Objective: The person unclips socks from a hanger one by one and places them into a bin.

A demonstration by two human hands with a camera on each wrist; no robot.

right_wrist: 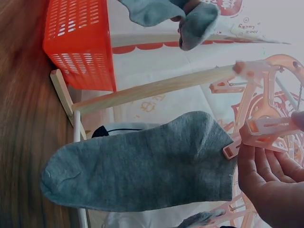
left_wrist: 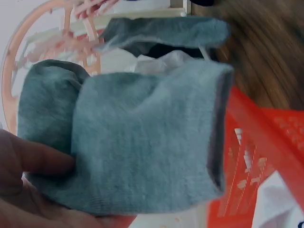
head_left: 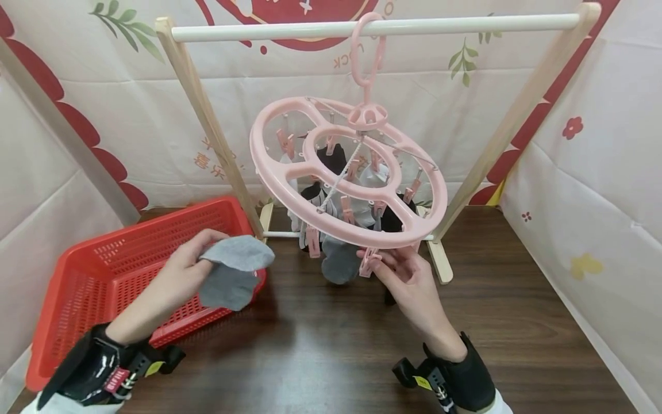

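Observation:
My left hand (head_left: pixel 181 273) pinches a grey sock (head_left: pixel 238 256) above the red basket; in the left wrist view the folded sock (left_wrist: pixel 147 142) fills the middle, with its opening to the right. My right hand (head_left: pixel 416 287) pinches a pink clothespin (head_left: pixel 369 262) between thumb and fingers at the front rim of the round pink drying hanger (head_left: pixel 279 190). In the right wrist view, that clothespin (right_wrist: pixel 266 133) is under the thumb. Close by, another grey sock (right_wrist: pixel 142 166) hangs from the hanger by its cuff, a clip at its edge.
The hanger hooks over the white bar (head_left: pixel 465 25) of a wooden rack (head_left: pixel 207 109). Several black, white and striped socks hang beneath it from other clips. The red basket (head_left: pixel 72 276) stands at the left on the dark wood surface (head_left: pixel 331 356). Printed cloth surrounds the back and sides.

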